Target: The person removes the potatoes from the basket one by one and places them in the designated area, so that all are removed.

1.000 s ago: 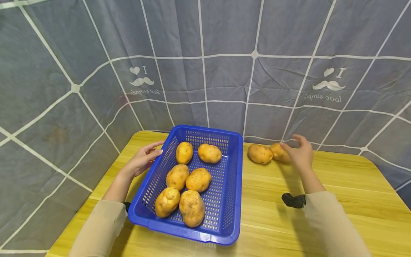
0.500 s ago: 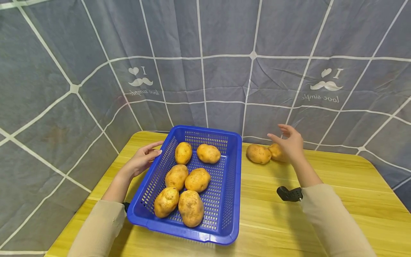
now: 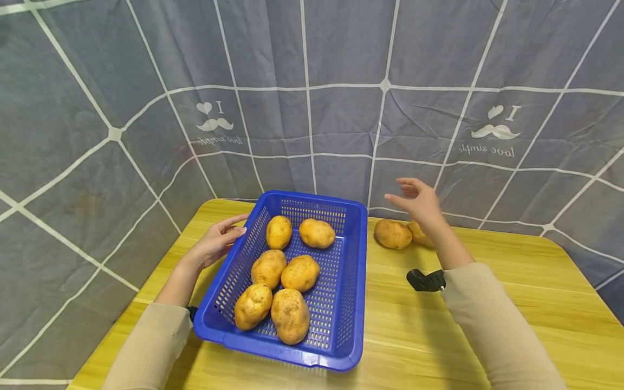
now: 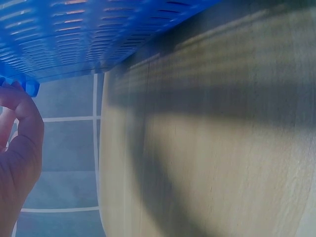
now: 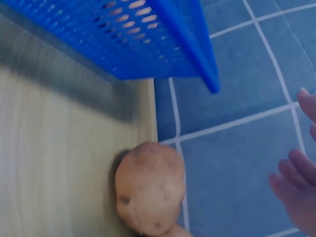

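Note:
A blue plastic basket (image 3: 351,281) with perforated walls stands on the table, holding several potatoes (image 3: 290,316). At its left rim, my left hand (image 3: 215,242) pinches the edge between thumb and fingers; the left wrist view shows curled fingers (image 4: 24,113) at the rim. My right hand (image 3: 423,208) hovers in the air right of the basket, thumb and fingers apart with nothing between them. Below and behind it, two potatoes lie side by side on the table: one in plain sight (image 3: 392,234), the other (image 3: 420,235) partly hidden by the hand and wrist.
The wooden table (image 3: 526,303) runs under everything. Behind and to the left hangs a grey curtain (image 3: 341,119) with white lines, close to the table's back edge. A black wrist device (image 3: 426,280) sticks out from the right sleeve.
My right hand has moved left and up from beside the rear potato, uncovering none of its grip: it holds nothing throughout. The left hand, basket and potatoes stay in place.

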The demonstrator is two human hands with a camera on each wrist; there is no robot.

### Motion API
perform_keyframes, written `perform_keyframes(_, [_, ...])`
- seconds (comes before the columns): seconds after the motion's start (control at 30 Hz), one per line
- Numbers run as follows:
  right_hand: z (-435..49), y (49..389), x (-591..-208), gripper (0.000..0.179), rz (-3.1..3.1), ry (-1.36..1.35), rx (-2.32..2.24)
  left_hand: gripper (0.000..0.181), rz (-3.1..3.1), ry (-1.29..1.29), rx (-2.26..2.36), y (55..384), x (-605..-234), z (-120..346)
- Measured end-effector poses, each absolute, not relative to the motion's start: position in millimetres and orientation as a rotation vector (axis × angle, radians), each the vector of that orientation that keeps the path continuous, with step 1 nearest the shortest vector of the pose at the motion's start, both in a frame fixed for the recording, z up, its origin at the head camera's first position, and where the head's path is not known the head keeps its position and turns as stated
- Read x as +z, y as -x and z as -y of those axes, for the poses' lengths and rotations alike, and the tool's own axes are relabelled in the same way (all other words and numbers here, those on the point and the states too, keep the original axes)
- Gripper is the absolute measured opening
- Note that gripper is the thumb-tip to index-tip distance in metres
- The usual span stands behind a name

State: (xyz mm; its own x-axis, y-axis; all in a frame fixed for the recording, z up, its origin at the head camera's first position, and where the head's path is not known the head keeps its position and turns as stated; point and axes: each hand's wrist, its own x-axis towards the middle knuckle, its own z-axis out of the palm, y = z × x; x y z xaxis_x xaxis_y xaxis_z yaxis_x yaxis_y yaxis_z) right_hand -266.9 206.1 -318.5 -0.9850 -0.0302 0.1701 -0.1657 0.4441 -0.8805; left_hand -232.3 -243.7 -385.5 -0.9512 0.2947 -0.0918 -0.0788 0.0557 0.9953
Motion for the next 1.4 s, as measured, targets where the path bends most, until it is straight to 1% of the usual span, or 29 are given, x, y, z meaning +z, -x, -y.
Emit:
perform_keyframes(0.33, [-175.6,276.0,-311.2,0.061,2.649,-0.252,1.664,0.058,-2.061,-0.225,1.974,232.2,-385.7,243.8])
perform_keyframes(0.57, [-151.3,280.3,-312.7,0.054,2.660,-0.328,1.701,0.059,-2.059,-0.231,1.986,232.0,-386.5,244.0])
perform_keyframes(1.4, [-98.2,287.7,-342.7,0.052,2.709,-0.313,1.855,0.058,-2.054,-0.218,1.989,231.7,-386.6,243.4])
